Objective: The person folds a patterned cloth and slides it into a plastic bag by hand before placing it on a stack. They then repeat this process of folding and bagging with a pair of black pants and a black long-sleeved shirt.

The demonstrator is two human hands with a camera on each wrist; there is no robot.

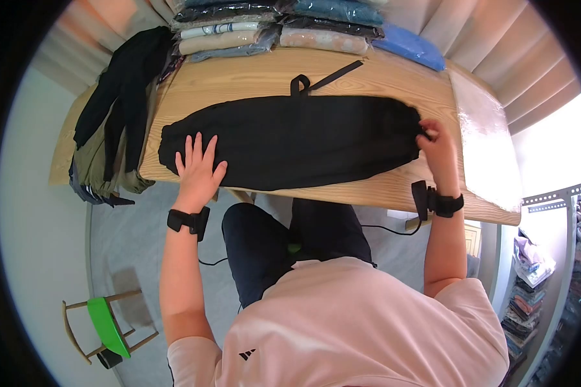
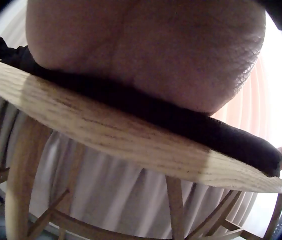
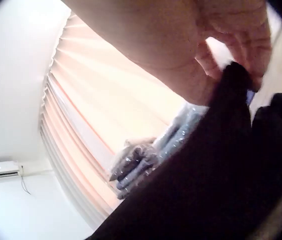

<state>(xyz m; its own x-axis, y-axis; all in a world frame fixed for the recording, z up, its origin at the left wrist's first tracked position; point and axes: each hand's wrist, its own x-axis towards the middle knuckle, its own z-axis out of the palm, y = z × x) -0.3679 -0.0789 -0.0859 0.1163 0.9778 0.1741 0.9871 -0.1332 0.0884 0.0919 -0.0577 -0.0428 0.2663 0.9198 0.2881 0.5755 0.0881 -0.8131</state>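
Observation:
A long black garment (image 1: 290, 142), gathered at its ends, lies across the wooden table, a black strap (image 1: 336, 76) with a loop sticking out from its far side. Spread over its left part, my left hand (image 1: 199, 171) rests with straight fingers. In the left wrist view the palm (image 2: 146, 55) presses on the black cloth (image 2: 171, 112) near the table edge. At the other end my right hand (image 1: 440, 151) pinches the edge of the garment. The right wrist view shows cloth (image 3: 236, 80) raised between thumb and fingers of that hand.
Folded clothes in clear plastic bags (image 1: 226, 39) are stacked along the back. Dark and olive garments (image 1: 119, 122) hang over the table's left side. A clear plastic sheet (image 1: 487, 142) covers the right end. A green-backed chair (image 1: 108, 326) stands at lower left.

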